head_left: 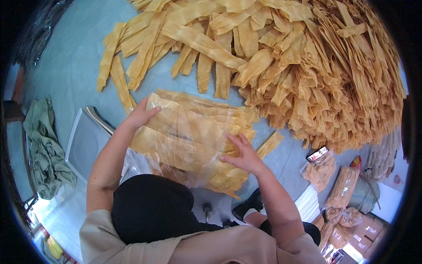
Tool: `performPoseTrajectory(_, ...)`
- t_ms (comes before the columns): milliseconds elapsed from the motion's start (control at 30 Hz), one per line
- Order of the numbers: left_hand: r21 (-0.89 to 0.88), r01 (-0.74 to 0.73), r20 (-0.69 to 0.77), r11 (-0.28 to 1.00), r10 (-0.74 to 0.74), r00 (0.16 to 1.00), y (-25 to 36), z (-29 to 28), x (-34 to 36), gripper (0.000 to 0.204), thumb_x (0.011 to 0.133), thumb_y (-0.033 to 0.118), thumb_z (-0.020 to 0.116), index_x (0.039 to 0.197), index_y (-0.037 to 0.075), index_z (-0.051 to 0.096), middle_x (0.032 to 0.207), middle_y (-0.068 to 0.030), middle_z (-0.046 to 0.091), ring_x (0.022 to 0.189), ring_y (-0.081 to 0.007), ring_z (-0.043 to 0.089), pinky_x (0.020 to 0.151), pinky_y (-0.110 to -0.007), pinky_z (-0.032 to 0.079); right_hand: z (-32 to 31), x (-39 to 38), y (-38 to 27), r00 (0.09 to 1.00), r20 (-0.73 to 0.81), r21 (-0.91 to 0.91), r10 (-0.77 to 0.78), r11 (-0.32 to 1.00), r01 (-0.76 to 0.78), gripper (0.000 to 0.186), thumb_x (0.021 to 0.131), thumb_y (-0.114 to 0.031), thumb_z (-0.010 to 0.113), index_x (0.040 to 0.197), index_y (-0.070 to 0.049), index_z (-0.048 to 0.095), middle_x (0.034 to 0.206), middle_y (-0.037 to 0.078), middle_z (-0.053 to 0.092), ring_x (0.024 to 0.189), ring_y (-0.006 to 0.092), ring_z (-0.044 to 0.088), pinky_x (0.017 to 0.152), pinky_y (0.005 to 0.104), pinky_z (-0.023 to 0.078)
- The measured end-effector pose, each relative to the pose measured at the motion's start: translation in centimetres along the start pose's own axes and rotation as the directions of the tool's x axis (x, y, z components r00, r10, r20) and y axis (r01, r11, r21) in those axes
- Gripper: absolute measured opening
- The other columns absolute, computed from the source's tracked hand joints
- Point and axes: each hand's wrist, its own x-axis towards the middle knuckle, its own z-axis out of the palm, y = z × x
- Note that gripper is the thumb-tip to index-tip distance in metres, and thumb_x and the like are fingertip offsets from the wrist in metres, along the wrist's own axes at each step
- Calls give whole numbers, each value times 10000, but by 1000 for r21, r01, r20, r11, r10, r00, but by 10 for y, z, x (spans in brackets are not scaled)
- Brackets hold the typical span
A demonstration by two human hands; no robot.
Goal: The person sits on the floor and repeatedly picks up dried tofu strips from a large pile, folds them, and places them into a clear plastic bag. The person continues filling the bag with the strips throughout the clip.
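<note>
My left hand (141,113) grips the upper-left edge of a clear plastic bag (184,136) lying over a bundle of flat, yellowish dried sheets (237,176). Its thumb rests on top of the plastic. At the bag's right side, my right hand (241,154) has its fingers spread, touching the plastic and the sheets. The bundle's layers show through the bag. Just left of it is a grey metal scale pan (85,141), with loose clear plastic beside it.
A large heap of similar strips (321,79) covers the back and right of the blue-grey surface. Crumpled green cloth (44,145) lies far left. At right are a phone (317,154), tied bundles (343,189) and cardboard boxes (367,233). My black shoe (246,207) shows below.
</note>
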Motion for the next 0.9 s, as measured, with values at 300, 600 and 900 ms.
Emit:
performPoseTrajectory(300, 511, -434, -9, 742, 510, 860, 88, 6, 73, 658, 821, 318, 655, 1343, 1, 409, 1323, -212, 470, 1197, -373, 464, 1032, -391, 364, -112, 187, -79, 937, -301, -298, -179, 951, 86, 390, 784, -295, 625, 1033, 5, 636, 1051, 220, 638, 1010, 344, 604, 861, 410, 490)
performPoseTrajectory(600, -199, -93, 142, 976, 123, 982, 111, 21, 185, 678, 832, 254, 660, 1402, 99, 328, 1336, -50, 480, 1245, -215, 431, 991, -351, 389, -66, 329, -40, 981, -192, 655, -9, 744, 135, 471, 812, -217, 691, 1210, -18, 540, 1084, 115, 640, 917, 200, 623, 820, 307, 490)
performPoseTrajectory(900, -550, 19, 263, 835, 152, 953, 105, 20, 118, 535, 818, 218, 694, 1283, 105, 454, 1126, -27, 597, 1020, -137, 568, 850, -320, 461, -17, 252, -89, 757, -471, -62, -452, 873, 483, 396, 779, -224, 682, 1078, 0, 550, 1016, 208, 504, 968, 376, 523, 863, 422, 447)
